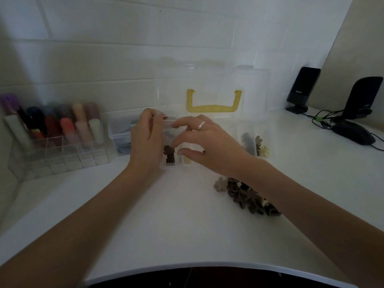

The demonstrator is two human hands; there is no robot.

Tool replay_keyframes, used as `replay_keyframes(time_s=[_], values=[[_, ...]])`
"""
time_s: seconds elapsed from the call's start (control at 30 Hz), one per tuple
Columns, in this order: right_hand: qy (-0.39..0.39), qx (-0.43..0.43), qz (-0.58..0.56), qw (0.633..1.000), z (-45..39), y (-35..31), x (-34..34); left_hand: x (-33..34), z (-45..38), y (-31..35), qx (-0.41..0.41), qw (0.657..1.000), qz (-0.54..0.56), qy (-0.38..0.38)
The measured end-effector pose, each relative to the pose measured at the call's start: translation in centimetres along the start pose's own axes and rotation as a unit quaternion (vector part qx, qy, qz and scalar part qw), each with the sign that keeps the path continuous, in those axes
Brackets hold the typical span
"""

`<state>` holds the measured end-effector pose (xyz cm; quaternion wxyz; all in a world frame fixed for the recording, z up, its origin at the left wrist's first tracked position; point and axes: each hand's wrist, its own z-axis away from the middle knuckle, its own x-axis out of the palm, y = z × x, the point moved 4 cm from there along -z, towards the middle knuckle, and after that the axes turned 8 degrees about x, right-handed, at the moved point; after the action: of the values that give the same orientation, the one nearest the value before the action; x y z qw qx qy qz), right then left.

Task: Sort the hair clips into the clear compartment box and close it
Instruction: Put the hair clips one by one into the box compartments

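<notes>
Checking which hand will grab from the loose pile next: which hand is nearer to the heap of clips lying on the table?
Right. The right hand is over the box, just beyond the loose clip pile, its forearm passing over the pile; the left hand is farther left.

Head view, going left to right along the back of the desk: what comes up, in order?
Clear organizer of coloured tubes → small clear bin → clear compartment box with yellow handle → two black speakers → black mouse.

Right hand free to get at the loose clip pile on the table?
Probably yes: the right hand hovers over the clear box, and the clip pile lies uncovered beside the right forearm.
</notes>
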<state>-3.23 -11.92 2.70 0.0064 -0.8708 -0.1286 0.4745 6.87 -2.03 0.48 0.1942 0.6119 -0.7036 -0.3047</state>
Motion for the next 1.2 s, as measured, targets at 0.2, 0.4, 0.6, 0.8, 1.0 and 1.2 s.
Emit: replay_keyframes(time_s=[0.2,0.4,0.6,0.8,1.0,1.2], values=[[0.021,0.067,-0.046,0.996,4.8,2.2,-2.9,0.0,-0.2,-0.1,0.005,1.000,-0.026,0.002],[-0.180,0.162,0.017,0.970,6.2,4.4,-4.0,0.1,-0.2,-0.5,0.001,0.999,-0.032,0.002],[-0.219,0.256,0.107,0.936,6.9,6.7,-6.4,0.1,-0.3,-0.5,-0.003,0.999,-0.034,0.006],[-0.316,0.394,0.053,0.862,8.5,8.8,-6.7,0.0,-0.2,-0.5,-0.002,0.999,-0.037,0.002],[-0.348,0.361,-0.016,0.865,8.3,8.0,-5.4,0.0,-0.1,-0.6,-0.005,0.999,-0.037,0.008],[-0.267,0.275,-0.059,0.922,7.2,5.7,-4.3,0.1,-0.2,-0.7,-0.014,0.999,-0.028,0.008]])
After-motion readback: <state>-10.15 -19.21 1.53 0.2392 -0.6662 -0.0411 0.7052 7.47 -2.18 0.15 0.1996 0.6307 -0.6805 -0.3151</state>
